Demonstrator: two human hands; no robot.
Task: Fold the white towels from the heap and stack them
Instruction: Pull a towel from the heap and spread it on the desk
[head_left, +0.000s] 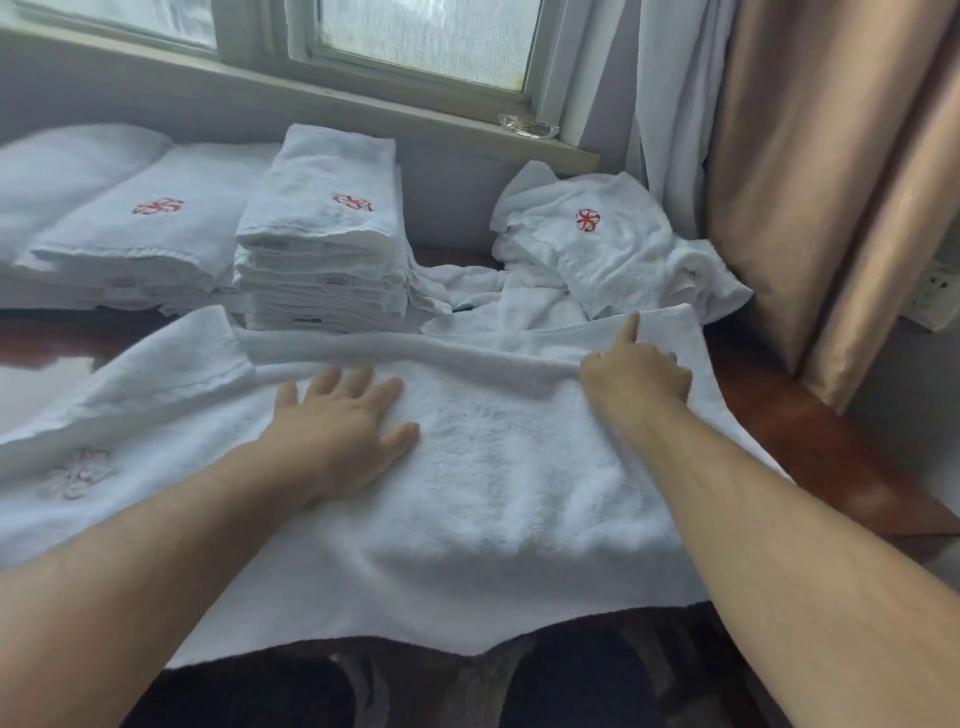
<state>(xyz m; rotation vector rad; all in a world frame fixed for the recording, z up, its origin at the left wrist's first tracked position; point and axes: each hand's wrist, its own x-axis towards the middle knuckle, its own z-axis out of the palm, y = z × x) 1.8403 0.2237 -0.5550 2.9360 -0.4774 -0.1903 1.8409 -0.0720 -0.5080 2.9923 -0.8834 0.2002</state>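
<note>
A large white towel (498, 499) lies spread over the dark wooden table, its near edge hanging over the front. My left hand (343, 421) rests flat on it, fingers apart, left of the middle. My right hand (636, 371) grips the towel's far folded edge at the right, index finger pointing away. Behind the towel stands a tall stack of folded white towels (322, 234) with a red emblem on top. A crumpled heap of white towels (608, 249) lies at the back right.
More folded towels (130, 228) lie in low piles at the back left. A window sill (363, 104) with a glass ashtray (529, 126) runs behind. A beige curtain (831, 182) hangs at the right. Bare table (810, 441) shows at the right.
</note>
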